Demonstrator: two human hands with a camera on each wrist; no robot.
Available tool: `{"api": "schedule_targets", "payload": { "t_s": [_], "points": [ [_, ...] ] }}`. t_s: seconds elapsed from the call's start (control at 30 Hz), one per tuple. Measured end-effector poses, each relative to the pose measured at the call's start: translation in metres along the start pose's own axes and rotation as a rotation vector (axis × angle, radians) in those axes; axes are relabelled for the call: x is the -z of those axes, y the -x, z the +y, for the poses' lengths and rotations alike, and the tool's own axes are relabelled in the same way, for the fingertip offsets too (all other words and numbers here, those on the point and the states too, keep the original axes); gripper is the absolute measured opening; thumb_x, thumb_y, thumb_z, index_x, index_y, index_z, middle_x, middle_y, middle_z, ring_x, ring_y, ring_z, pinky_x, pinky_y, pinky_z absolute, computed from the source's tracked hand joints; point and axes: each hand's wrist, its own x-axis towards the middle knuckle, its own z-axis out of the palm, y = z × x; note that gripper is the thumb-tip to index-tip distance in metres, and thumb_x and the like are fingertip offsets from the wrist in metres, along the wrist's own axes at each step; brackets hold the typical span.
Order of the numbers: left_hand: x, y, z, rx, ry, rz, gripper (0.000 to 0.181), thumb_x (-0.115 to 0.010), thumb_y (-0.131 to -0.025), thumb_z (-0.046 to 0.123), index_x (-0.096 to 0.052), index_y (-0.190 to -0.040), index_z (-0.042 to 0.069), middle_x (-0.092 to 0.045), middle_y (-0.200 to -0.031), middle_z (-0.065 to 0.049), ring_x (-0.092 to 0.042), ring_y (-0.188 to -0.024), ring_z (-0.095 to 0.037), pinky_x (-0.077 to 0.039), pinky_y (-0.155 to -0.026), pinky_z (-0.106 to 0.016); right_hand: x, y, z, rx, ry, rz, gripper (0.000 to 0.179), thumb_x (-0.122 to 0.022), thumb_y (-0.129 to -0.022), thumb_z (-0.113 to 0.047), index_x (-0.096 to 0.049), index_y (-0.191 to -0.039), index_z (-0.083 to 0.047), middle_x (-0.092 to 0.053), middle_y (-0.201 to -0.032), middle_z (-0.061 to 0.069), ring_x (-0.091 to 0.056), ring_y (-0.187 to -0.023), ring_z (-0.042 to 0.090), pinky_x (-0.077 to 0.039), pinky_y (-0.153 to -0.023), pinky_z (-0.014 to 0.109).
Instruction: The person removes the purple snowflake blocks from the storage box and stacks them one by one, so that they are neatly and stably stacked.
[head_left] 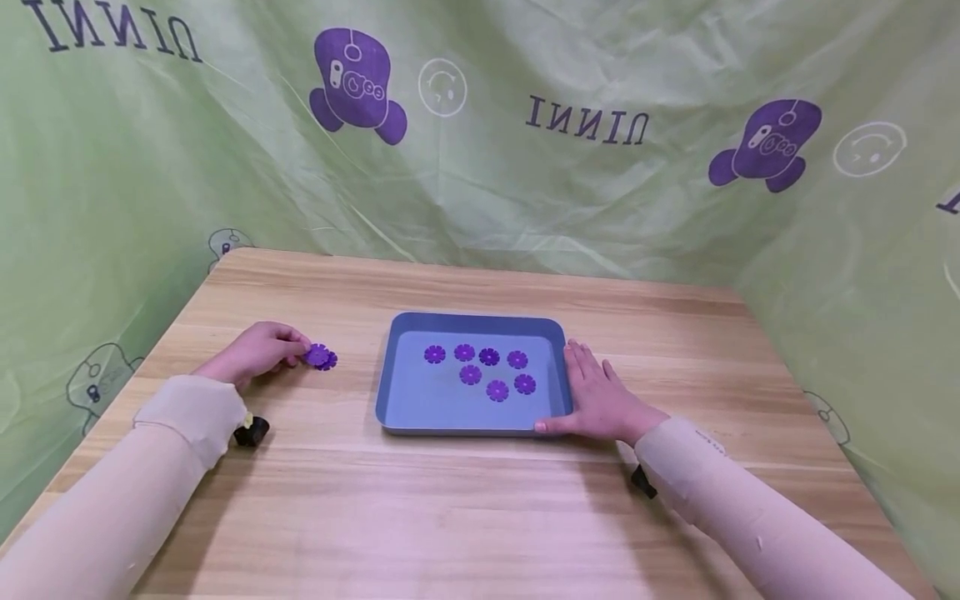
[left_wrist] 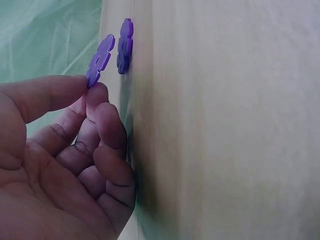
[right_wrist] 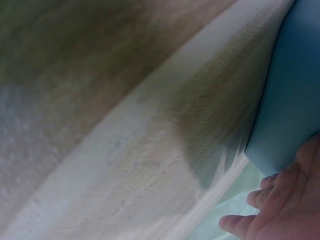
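Between thumb and index finger my left hand [head_left: 258, 350] pinches a purple flower-shaped disc [left_wrist: 101, 59] by its edge, left of the tray. A second purple flower disc [left_wrist: 125, 46] lies on the tabletop just beyond it; in the head view the held one overlaps it. The blue-grey tray [head_left: 412, 408] sits mid-table with several flower discs [head_left: 470, 375] lying flat inside, toward its middle and right. My right hand [head_left: 603, 402] rests against the tray's right side, fingers extended along the wall and thumb on the front right corner.
The wooden table [head_left: 360, 508] carries the tray and discs. A green printed curtain [head_left: 480, 192] hangs behind it and along both sides. Small black devices are strapped under both wrists, the left one [head_left: 252, 432] close to the tabletop.
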Motion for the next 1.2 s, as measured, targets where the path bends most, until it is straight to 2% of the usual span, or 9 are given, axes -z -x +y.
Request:
{"api": "schedule_targets", "payload": {
  "t_s": [0.27, 0.7, 0.97, 1.2],
  "points": [
    [-0.003, 0.0, 0.002, 0.015, -0.007, -0.002, 0.024, -0.056, -0.105, 0.008, -0.066, -0.114, -0.011, -0.06, -0.081, -0.001, -0.052, -0.073, -0.016, -0.043, -0.061, -0.027, -0.001, -0.002, 0.0, -0.005, -0.007, 0.002, 0.135, -0.072, -0.079, -0.074, -0.008, -0.157, 0.016, -0.006, -0.166, 0.033, -0.007, -0.153, 0.049, -0.009, -0.119, 0.067],
    [-0.008, 0.001, 0.006, 0.049, 0.004, 0.008, 0.025, -0.055, -0.105, 0.011, -0.066, -0.111, -0.011, -0.058, -0.075, 0.001, -0.048, -0.065, -0.013, -0.041, -0.058, -0.026, -0.003, -0.002, 0.002, -0.021, -0.015, -0.015, 0.136, -0.071, -0.08, -0.075, -0.005, -0.158, 0.014, -0.004, -0.167, 0.032, -0.004, -0.153, 0.048, -0.007, -0.12, 0.067],
    [-0.007, -0.001, 0.009, 0.058, -0.015, 0.002, 0.025, -0.055, -0.106, 0.012, -0.065, -0.11, -0.011, -0.057, -0.075, 0.001, -0.049, -0.068, -0.014, -0.041, -0.058, -0.025, -0.003, -0.002, 0.001, -0.011, -0.016, -0.005, 0.136, -0.072, -0.08, -0.075, -0.005, -0.157, 0.015, -0.005, -0.166, 0.033, -0.005, -0.153, 0.049, -0.008, -0.12, 0.067],
    [-0.008, 0.0, 0.011, 0.071, -0.035, 0.003, 0.027, -0.055, -0.106, 0.012, -0.063, -0.116, -0.012, -0.058, -0.08, -0.001, -0.05, -0.072, -0.016, -0.041, -0.06, -0.026, -0.003, -0.002, 0.002, -0.008, -0.02, -0.002, 0.136, -0.072, -0.08, -0.074, -0.005, -0.157, 0.015, -0.005, -0.166, 0.033, -0.005, -0.153, 0.05, -0.008, -0.119, 0.067]
  ]
}}
